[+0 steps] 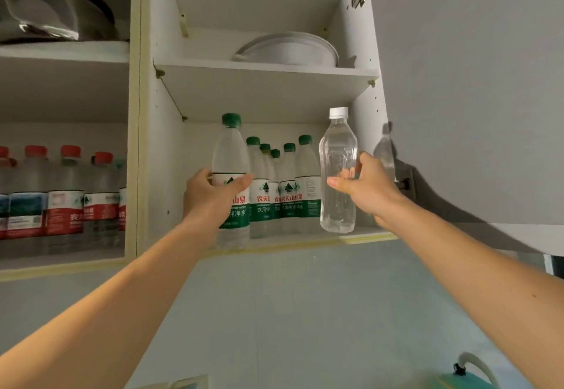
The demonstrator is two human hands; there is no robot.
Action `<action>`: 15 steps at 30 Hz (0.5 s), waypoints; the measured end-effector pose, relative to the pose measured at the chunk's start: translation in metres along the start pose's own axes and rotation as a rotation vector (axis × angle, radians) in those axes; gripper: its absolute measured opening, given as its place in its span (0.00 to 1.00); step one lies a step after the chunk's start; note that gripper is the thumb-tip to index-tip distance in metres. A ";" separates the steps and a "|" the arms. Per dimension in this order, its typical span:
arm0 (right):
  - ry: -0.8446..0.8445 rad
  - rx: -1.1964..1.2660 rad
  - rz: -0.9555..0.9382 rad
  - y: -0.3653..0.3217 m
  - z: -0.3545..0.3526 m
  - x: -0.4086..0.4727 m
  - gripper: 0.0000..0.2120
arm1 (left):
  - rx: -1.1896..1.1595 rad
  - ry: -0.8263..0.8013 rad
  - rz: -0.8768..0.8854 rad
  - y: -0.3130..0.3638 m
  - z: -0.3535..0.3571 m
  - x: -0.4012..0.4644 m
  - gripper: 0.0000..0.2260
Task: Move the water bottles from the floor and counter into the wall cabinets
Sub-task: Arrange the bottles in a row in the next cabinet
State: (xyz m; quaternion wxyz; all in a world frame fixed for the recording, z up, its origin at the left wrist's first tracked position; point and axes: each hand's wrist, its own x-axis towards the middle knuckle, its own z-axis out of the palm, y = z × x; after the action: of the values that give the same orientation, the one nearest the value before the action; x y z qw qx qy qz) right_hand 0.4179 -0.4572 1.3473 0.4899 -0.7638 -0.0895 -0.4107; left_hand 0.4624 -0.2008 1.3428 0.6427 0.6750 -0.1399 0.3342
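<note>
My left hand (210, 196) grips a green-capped, green-labelled water bottle (231, 156) upright at the front left of the open wall cabinet's bottom shelf (305, 240). My right hand (363, 188) holds a clear, unlabelled bottle with a white cap (338, 150) upright at the shelf's front right edge. Behind them several more green-capped bottles (283, 193) stand in a cluster at the back of the same shelf.
The left cabinet compartment holds several red-capped bottles (65, 196), with a metal pot lid (52, 13) on the shelf above. White plates (290, 49) sit on the upper shelf. The open cabinet door (473, 83) hangs at right. A teal object (464, 379) lies below.
</note>
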 end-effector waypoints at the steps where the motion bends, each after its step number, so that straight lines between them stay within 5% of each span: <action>1: 0.000 0.003 0.013 0.009 0.002 0.006 0.16 | 0.014 -0.002 -0.002 -0.003 0.004 0.005 0.16; 4: 0.034 0.007 0.061 0.030 0.009 0.022 0.26 | 0.016 0.010 -0.029 -0.013 0.012 0.019 0.13; 10: 0.031 -0.148 0.078 0.056 0.020 0.051 0.16 | 0.037 -0.018 -0.025 -0.036 0.026 0.038 0.12; 15: 0.128 -0.312 0.053 0.075 0.037 0.059 0.27 | 0.089 0.000 0.013 -0.050 0.029 0.048 0.13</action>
State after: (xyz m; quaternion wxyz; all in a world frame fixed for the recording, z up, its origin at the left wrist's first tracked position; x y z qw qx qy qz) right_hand 0.5166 -0.4804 1.3324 0.3807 -0.8051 0.0268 -0.4542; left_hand 0.5365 -0.2102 1.3354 0.6101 0.7018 -0.1293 0.3443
